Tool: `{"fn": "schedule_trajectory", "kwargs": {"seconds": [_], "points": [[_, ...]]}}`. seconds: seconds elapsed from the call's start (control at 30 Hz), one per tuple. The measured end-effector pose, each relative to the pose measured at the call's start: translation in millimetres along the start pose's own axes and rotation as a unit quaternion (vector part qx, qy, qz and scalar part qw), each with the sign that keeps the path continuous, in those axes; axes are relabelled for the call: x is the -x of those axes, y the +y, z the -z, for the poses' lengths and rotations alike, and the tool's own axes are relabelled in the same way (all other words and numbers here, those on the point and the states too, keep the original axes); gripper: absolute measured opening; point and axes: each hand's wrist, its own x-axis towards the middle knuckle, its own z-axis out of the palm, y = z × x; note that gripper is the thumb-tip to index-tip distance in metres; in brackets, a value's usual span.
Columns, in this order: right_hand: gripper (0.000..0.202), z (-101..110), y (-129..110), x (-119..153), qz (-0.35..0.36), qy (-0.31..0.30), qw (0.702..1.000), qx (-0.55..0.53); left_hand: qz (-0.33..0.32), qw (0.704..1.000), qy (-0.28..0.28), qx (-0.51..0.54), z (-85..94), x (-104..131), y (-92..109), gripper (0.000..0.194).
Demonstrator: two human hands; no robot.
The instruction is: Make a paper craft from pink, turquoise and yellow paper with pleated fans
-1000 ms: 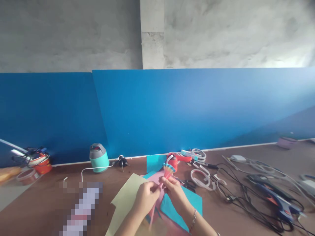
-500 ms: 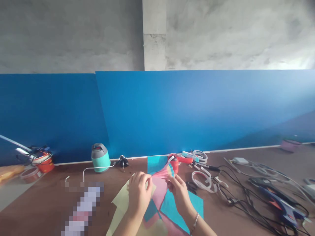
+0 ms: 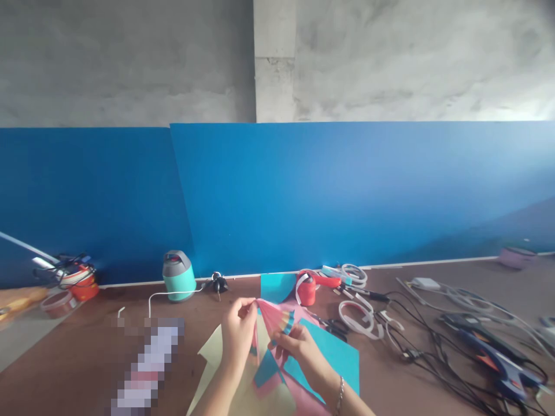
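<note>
Between my hands hangs a pleated fan of pink paper (image 3: 274,316) with yellow and blue bands at its wide edge. My left hand (image 3: 240,326) pinches the fan's narrow gathered end. The fingers of my right hand (image 3: 295,346) are closed on the lower part of its pleats. Beneath them on the table lie sheets of cream paper (image 3: 212,352), blue paper (image 3: 340,361) and pink paper, partly overlapping. A red tape dispenser (image 3: 307,290) stands just behind the hands, by another blue sheet (image 3: 275,287).
A teal and grey device (image 3: 179,277) and keys (image 3: 218,283) stand at the back left, near a red bucket (image 3: 84,284). On the right lie a coiled white strip (image 3: 356,319), black cables (image 3: 427,332) and a blue glue gun (image 3: 498,361). A blue partition (image 3: 347,196) rises behind.
Both hands have shifted slightly left. The right hand has moved lower, and the fan has turned so its wide end points down and right, with more pleats showing.
</note>
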Motion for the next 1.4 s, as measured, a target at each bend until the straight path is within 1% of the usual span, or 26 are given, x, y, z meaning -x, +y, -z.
{"fn": "schedule_trajectory", "kwargs": {"seconds": [0.07, 0.1, 0.13, 0.17, 0.27, 0.33, 0.43, 0.5, 0.6, 0.63, 0.7, 0.8, 0.9, 0.93, 0.97, 1.0, 1.03, 1.1, 1.13, 1.17, 1.2, 1.23, 1.33, 1.4], "points": [[0.035, -2, 1, 0, 0.002, -0.006, 1.000, 0.000, 0.085, 0.994, -0.038, 0.051, -0.9, -2, -4, 0.023], [0.035, -3, 2, -1, 0.002, -0.009, 1.000, 0.003, 0.112, 0.991, -0.048, 0.063, -0.7, -3, -5, 0.026], [0.035, -4, 2, -1, 0.001, -0.010, 1.000, 0.008, 0.121, 0.989, -0.053, 0.060, 0.1, -4, -6, 0.029], [0.034, -4, 1, -1, -0.002, -0.007, 1.000, 0.014, 0.115, 0.991, -0.054, 0.043, 1.1, -5, -6, 0.030], [0.032, -5, -2, 0, -0.017, 0.017, 0.999, 0.024, 0.045, 0.997, -0.038, -0.044, 4.7, -4, -3, 0.025], [0.032, -4, -4, 1, -0.025, 0.021, 0.999, 0.024, 0.007, 0.996, -0.025, -0.081, 5.8, -3, -1, 0.023], [0.034, -3, -2, 1, -0.018, 0.017, 1.000, 0.015, -0.008, 0.996, -0.022, -0.088, 6.1, -2, 0, 0.022], [0.036, 0, 1, 0, 0.009, 0.029, 0.999, -0.011, 0.033, 0.998, -0.034, -0.049, 6.8, -5, -2, 0.021], [0.043, 8, 4, -4, 0.080, 0.089, 0.990, -0.070, 0.130, 0.989, -0.063, 0.033, 10.2, -12, -11, 0.026], [0.045, 12, 4, -6, 0.098, 0.111, 0.985, -0.083, 0.151, 0.985, -0.071, 0.048, 11.9, -15, -14, 0.027], [0.045, 20, 2, -9, 0.120, 0.149, 0.978, -0.083, 0.165, 0.982, -0.079, 0.051, 15.8, -22, -20, 0.026], [0.037, 34, -2, -13, 0.116, 0.181, 0.977, -0.004, 0.158, 0.983, -0.087, 0.027, 22.4, -29, -26, 0.022], [0.030, 46, -5, -17, 0.069, 0.184, 0.970, 0.143, 0.126, 0.985, -0.108, -0.036, 28.5, -35, -29, 0.025], [0.029, 50, -5, -18, 0.057, 0.176, 0.961, 0.207, 0.110, 0.984, -0.120, -0.066, 29.8, -37, -29, 0.024], [0.027, 54, -5, -17, 0.052, 0.163, 0.944, 0.281, 0.092, 0.982, -0.132, -0.100, 30.5, -39, -29, 0.023], [0.026, 57, -5, -17, 0.050, 0.148, 0.918, 0.364, 0.071, 0.978, -0.144, -0.136, 30.3, -41, -29, 0.023], [0.025, 59, -5, -15, 0.044, 0.136, 0.883, 0.448, 0.049, 0.972, -0.154, -0.174, 29.1, -42, -29, 0.023], [0.027, 63, -5, -11, 0.007, 0.122, 0.797, 0.591, -0.001, 0.956, -0.162, -0.244, 23.9, -42, -31, 0.022], [0.031, 65, -6, -9, -0.023, 0.116, 0.761, 0.638, -0.028, 0.947, -0.163, -0.274, 20.2, -41, -33, 0.021], [0.035, 66, -7, -7, -0.051, 0.110, 0.733, 0.669, -0.056, 0.938, -0.164, -0.300, 16.0, -38, -36, 0.021], [0.037, 67, -9, -5, -0.075, 0.102, 0.716, 0.687, -0.083, 0.928, -0.166, -0.322, 11.8, -34, -40, 0.022], [0.038, 68, -10, -4, -0.090, 0.094, 0.706, 0.696, -0.109, 0.918, -0.172, -0.339, 8.0, -30, -44, 0.022], [0.040, 72, -16, -1, -0.109, 0.086, 0.699, 0.701, -0.162, 0.893, -0.190, -0.375, 2.4, -22, -57, 0.023], [0.042, 75, -19, 1, -0.111, 0.089, 0.696, 0.703, -0.200, 0.876, -0.176, -0.402, 4.7, -21, -61, 0.036]]}}
